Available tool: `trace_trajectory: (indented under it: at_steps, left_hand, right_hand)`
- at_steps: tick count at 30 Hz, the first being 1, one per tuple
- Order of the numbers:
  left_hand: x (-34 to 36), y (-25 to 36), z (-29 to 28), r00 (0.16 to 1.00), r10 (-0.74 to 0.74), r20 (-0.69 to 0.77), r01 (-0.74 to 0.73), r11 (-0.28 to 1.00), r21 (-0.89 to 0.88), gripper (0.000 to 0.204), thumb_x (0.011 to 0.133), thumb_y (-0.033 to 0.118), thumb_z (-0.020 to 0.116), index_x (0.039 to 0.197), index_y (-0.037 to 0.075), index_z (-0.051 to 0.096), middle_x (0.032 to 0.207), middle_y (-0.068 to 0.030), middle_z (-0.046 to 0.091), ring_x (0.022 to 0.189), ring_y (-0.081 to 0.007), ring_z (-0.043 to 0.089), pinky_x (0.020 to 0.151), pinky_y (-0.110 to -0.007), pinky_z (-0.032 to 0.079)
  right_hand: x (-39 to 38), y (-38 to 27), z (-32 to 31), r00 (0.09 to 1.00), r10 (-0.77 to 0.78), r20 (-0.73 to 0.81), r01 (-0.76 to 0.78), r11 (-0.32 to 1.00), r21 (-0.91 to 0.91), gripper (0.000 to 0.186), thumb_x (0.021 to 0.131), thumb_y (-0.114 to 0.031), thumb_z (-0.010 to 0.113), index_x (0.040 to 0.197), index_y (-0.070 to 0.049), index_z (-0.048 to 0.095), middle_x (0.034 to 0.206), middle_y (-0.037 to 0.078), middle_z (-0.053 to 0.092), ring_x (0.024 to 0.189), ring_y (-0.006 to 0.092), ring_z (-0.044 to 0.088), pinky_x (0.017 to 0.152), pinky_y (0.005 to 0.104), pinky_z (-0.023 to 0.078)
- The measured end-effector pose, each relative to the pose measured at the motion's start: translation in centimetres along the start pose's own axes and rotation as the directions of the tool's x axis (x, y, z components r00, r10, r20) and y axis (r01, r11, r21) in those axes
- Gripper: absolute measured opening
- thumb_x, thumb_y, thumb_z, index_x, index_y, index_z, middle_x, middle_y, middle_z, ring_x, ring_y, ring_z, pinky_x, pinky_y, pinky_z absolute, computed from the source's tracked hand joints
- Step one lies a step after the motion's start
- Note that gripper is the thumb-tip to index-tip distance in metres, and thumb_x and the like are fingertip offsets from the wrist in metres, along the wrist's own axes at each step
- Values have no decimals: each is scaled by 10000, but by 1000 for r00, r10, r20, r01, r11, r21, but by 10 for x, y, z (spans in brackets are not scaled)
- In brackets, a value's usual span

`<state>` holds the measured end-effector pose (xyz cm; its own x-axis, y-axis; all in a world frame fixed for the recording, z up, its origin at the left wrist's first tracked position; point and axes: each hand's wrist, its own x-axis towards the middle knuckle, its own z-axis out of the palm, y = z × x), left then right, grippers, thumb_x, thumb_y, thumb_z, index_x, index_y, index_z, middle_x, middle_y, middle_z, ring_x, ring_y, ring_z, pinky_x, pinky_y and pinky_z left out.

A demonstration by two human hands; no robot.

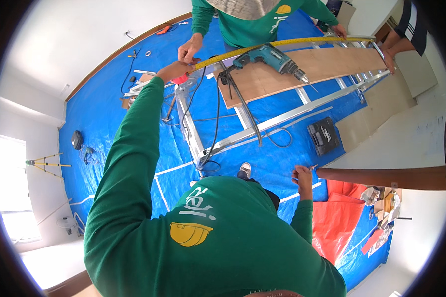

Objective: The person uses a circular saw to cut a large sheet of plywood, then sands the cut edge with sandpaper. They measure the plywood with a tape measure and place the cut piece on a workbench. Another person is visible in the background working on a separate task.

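Observation:
My left hand (170,72) reaches out to the near-left corner of an aluminium ladder (262,129) lying level like a bench. Its fingers are closed around a red tape measure (181,79). The yellow blade (302,42) runs off to the right along the ladder's far side. A co-worker in green has one hand (189,49) by the blade's left end and another hand (340,31) farther along it. Lower right, my right hand (302,179) is raised with fingers pinched; a small thin thing shows at its fingertips, too small to name. A teal power drill (271,59) lies on a wooden board (302,74) atop the ladder.
Blue sheeting (104,119) covers the floor, with red sheeting (338,218) at lower right. A black tool case (325,135) lies right of the ladder, and cables (218,119) hang from it. A yellow tripod (48,163) stands left. Another person's arms (396,44) reach the ladder's far end.

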<state>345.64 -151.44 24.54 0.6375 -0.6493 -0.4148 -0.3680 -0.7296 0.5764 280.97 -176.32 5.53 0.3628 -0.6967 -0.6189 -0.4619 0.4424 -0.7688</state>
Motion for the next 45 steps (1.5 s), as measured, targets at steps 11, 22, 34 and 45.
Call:
trace_trajectory:
  at_steps: [11,22,34,45]
  left_hand:
    - [0,2,2,998,-55,-28,52,995,-91,472,1030,491,652,1152,51,770,945,-25,707,827,-127,614,732,-310,495]
    - [-1,7,2,992,-118,-43,114,990,-86,500,972,466,740,1160,4,761,920,-16,691,796,-110,601,711,-284,492]
    - [-6,12,0,990,-134,-41,134,991,-9,468,963,474,724,1133,41,773,899,-17,717,804,-134,638,727,-306,511]
    - [34,-40,-5,939,339,64,-323,798,508,313,1040,340,625,1058,53,750,910,-138,744,811,-255,700,746,-391,544]
  right_hand:
    - [6,20,-9,999,36,-10,-36,999,13,248,978,-299,688,1109,-90,715,901,35,690,736,139,662,626,322,545]
    - [11,36,-22,999,45,-25,-44,999,12,266,972,-290,675,1107,-69,735,865,42,701,690,141,662,580,315,533]
    - [23,28,-16,998,68,1,-68,998,-12,243,976,-266,669,1113,-75,733,872,44,709,694,140,669,580,308,535]
    - [36,28,-7,999,40,33,-39,999,-36,277,976,-271,658,1143,-60,724,893,68,719,710,160,686,589,326,554]
